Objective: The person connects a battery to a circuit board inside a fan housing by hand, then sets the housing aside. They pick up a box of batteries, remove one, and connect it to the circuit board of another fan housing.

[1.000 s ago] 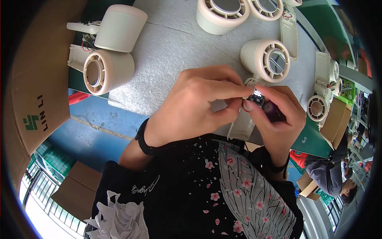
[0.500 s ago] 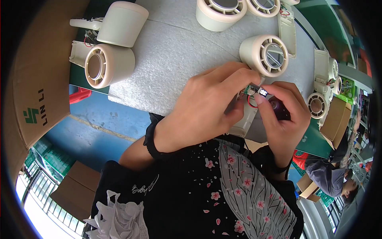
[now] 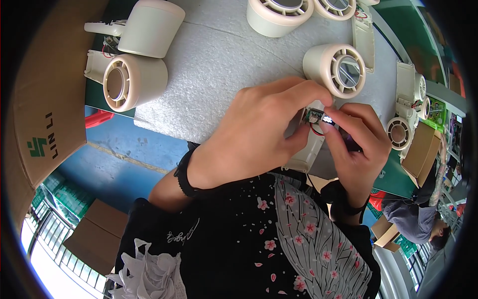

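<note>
The green bench (image 3: 396, 177) carries a grey sheet (image 3: 214, 65), bare left of a cream fan head (image 3: 314, 65); its near edge passes under the left hand (image 3: 251, 127), arched, thumb and forefinger part-open, grip unclear. The right hand (image 3: 362, 137) pinches the white-lit end of a green circuit board (image 3: 313, 115) between both hands, red wire (image 3: 315, 131) looping below.
</note>
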`<state>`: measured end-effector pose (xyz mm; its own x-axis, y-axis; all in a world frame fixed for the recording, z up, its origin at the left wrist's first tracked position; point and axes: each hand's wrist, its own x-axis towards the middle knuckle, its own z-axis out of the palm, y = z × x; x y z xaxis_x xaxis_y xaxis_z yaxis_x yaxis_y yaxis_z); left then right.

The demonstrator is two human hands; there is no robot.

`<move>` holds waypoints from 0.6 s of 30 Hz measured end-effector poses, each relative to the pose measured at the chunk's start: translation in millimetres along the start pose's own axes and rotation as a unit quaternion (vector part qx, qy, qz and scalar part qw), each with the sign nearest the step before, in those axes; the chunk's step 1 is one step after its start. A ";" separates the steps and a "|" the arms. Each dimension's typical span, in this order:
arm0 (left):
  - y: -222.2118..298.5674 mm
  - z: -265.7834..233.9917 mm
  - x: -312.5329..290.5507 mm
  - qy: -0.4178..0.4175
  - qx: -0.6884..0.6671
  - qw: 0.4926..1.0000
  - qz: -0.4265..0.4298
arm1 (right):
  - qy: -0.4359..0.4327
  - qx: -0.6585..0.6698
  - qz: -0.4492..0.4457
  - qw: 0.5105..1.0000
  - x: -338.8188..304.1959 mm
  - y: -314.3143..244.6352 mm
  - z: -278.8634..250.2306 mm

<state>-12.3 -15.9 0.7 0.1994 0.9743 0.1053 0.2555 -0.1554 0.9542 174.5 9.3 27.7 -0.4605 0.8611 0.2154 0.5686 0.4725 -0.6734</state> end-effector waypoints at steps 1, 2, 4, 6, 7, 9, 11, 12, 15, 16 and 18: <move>0.2 1.4 0.5 0.005 -0.002 1.000 -0.002 | 0.005 -0.001 0.003 1.000 0.2 -0.2 0.5; 0.4 3.1 0.9 0.010 -0.003 1.000 -0.003 | 0.010 -0.002 0.005 1.000 0.3 -0.5 1.1; 0.6 5.8 1.2 0.015 -0.005 1.000 -0.006 | 0.014 -0.003 0.008 1.000 1.3 -1.5 2.3; 0.3 8.7 0.9 0.033 -0.012 0.999 -0.007 | 0.024 0.004 0.017 1.000 2.9 -3.1 3.6; 0.0 9.4 0.6 0.042 -0.015 0.999 -0.007 | 0.029 0.007 0.021 0.999 3.2 -3.3 4.1; 1.0 8.8 0.6 0.038 -0.020 0.999 -0.011 | 0.030 0.006 0.022 0.999 2.5 -3.1 3.4; 1.8 7.5 0.9 0.031 -0.027 0.999 -0.015 | 0.035 0.001 0.020 0.999 1.8 -2.7 1.8; 1.2 7.0 0.9 0.032 -0.028 0.999 -0.016 | 0.034 0.001 0.020 0.999 1.7 -2.3 1.2; -1.6 6.0 1.6 0.020 -0.040 0.999 -0.008 | 0.030 -0.013 0.007 0.999 0.9 0.0 0.0; -1.6 5.2 2.0 0.020 -0.041 0.999 -0.008 | 0.029 -0.013 0.008 0.999 1.6 0.4 -0.1; -0.6 1.9 3.3 -0.006 -0.050 0.999 -0.019 | 0.028 -0.033 -0.026 0.999 3.9 1.1 -0.7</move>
<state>-9.9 -13.0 -0.1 0.2027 0.9770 0.0654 0.1672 -0.1003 0.9808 173.9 13.3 28.3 -0.4530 0.8435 0.2886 0.5900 0.5263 -0.6123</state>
